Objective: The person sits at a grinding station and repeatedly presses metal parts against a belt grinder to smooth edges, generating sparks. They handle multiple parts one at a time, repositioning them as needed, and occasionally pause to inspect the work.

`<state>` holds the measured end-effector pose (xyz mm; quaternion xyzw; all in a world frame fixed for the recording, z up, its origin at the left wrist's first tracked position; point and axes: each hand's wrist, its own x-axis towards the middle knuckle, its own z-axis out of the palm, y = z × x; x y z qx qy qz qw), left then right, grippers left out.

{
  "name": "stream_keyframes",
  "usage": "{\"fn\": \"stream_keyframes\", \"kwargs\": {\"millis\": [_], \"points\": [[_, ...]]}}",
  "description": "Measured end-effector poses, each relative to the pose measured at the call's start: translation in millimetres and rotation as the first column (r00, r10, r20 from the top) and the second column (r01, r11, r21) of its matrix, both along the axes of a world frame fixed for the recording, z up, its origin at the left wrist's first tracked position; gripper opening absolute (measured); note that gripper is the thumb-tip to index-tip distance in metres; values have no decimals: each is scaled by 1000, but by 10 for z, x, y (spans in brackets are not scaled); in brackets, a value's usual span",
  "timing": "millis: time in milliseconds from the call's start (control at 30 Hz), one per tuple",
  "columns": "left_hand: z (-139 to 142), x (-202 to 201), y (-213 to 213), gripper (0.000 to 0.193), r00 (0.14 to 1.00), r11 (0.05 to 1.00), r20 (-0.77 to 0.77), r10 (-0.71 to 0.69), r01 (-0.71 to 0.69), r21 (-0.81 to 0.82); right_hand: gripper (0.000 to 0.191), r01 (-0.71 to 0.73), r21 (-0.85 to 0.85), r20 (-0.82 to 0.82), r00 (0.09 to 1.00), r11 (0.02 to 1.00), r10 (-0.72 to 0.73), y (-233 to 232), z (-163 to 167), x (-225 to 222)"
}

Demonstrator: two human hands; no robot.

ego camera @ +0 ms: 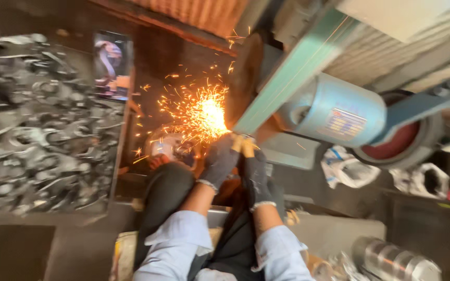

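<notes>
Both gloved hands, left hand (219, 162) and right hand (255, 174), are closed tight around a small workpiece (237, 140), mostly hidden, pressed against the green sanding belt (292, 70). Sparks (199, 112) spray left of the belt. The blue motor (334, 114) sits right of the belt, and a pile of metal parts (37, 125) lies far left of it.

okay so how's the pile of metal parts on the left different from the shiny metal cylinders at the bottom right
The pile of metal parts is dull grey, curved pieces heaped in a jumble, and it fills a wide area. The shiny cylinders are bright, smooth and round, few in number, lying side by side. The pile lies far from the gloved hands; the cylinders lie nearer the right sleeve. Both look metal.
</notes>
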<state>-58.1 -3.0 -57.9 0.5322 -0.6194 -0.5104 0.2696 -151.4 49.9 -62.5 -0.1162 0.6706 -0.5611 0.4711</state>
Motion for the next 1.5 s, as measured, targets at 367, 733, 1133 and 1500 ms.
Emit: {"fn": "stream_keyframes", "kwargs": {"millis": [367, 733, 1133, 1500], "points": [[350, 750, 118, 39, 881, 803, 204, -427, 473, -363, 50, -330, -191, -70, 944, 924, 323, 599, 191, 69], [780, 684, 291, 37, 810, 862, -297, -505, 489, -132, 63, -614, -450, 44, 710, 649, 703, 799, 652, -111], [-150, 276, -261, 21, 835, 909, -472, -282, 390, 146, 33, -407, -145, 80, 904, 902, 420, 159, 9, -57], [155, 526, -131, 49, 756, 809, -307, -578, 480, -339, 65, -621, -331, -292, 783, 710, 549, 165, 571, -11]]}}
